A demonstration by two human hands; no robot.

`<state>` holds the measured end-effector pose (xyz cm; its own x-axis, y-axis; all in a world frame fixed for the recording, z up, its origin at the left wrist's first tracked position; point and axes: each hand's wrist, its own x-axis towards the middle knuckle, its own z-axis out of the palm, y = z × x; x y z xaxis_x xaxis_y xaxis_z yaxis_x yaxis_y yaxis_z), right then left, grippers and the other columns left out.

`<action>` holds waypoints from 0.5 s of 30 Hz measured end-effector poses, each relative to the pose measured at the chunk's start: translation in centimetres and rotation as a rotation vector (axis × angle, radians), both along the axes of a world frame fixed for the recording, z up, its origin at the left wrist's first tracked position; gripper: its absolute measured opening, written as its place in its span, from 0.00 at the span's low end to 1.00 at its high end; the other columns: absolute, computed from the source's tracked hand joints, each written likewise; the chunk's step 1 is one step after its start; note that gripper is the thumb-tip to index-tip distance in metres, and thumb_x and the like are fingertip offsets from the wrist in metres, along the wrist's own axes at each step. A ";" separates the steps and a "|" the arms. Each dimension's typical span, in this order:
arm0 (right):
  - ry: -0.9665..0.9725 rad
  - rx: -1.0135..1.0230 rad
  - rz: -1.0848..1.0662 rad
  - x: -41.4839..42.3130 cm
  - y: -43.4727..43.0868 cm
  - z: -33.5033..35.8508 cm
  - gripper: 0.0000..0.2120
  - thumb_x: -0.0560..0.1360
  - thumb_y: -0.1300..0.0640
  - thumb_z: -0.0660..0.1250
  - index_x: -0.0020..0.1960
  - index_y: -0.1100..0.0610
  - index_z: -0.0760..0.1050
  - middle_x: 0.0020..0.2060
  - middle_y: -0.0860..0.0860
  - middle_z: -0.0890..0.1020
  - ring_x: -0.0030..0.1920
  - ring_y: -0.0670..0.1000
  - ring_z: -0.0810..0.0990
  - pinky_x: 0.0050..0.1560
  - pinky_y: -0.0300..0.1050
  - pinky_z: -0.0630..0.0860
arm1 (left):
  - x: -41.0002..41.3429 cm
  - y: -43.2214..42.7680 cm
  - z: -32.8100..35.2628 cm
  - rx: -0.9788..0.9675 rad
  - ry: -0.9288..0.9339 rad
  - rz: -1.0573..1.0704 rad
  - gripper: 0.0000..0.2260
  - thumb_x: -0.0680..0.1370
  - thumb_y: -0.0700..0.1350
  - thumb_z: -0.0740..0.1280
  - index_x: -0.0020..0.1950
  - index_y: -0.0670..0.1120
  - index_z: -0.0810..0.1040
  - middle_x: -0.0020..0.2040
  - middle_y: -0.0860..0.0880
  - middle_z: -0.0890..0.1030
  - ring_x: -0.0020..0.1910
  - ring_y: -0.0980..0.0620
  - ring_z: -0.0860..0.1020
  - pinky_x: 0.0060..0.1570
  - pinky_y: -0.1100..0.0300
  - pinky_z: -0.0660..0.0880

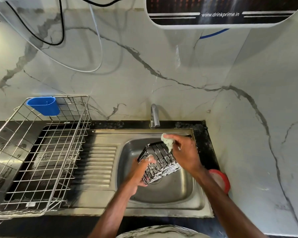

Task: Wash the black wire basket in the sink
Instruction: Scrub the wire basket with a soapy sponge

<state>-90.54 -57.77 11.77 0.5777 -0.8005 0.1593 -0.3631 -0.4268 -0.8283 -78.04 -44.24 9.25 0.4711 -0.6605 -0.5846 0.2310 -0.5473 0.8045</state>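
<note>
A black wire basket (160, 160), streaked with white suds, is tilted above the steel sink (162, 191). My left hand (141, 170) grips its lower left corner, fingers curled round the wires. My right hand (184, 152) holds a pale green soapy scrubber (167, 141) against the basket's upper rim. The tap (154, 115) stands behind the bowl, and no water stream shows.
A large steel wire dish rack (41, 155) with a blue plastic cup (44, 105) hooked on its back sits on the black counter at left. The sink's ribbed drainboard (96, 162) lies between. A red round dish (220, 180) sits right of the sink. Marble walls close in behind and right.
</note>
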 end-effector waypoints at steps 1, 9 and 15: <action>-0.011 -0.045 0.034 0.3 0.7 -0.4 0.21 0.77 0.74 0.64 0.64 0.57 0.80 0.58 0.45 0.81 0.55 0.40 0.83 0.51 0.25 0.76 | -0.1 -0.1 0.0 -0.007 -0.002 0.011 0.11 0.80 0.60 0.66 0.50 0.54 0.80 0.64 0.50 0.71 0.67 0.39 0.73 0.60 0.34 0.77; -0.091 -0.105 0.308 1.8 3.7 -1.7 0.25 0.76 0.78 0.60 0.66 0.58 0.79 0.65 0.51 0.80 0.66 0.38 0.77 0.65 0.39 0.76 | -0.1 -0.2 -0.2 0.013 -0.020 0.010 0.08 0.84 0.59 0.62 0.57 0.57 0.75 0.65 0.51 0.74 0.54 0.47 0.80 0.53 0.37 0.82; -0.045 -0.153 0.038 -0.4 0.1 -3.0 0.24 0.75 0.77 0.61 0.64 0.58 0.80 0.62 0.53 0.81 0.63 0.45 0.80 0.63 0.33 0.75 | 0.4 -0.3 0.0 0.016 -0.086 -0.109 0.10 0.82 0.60 0.64 0.50 0.58 0.82 0.77 0.45 0.68 0.70 0.39 0.72 0.59 0.35 0.79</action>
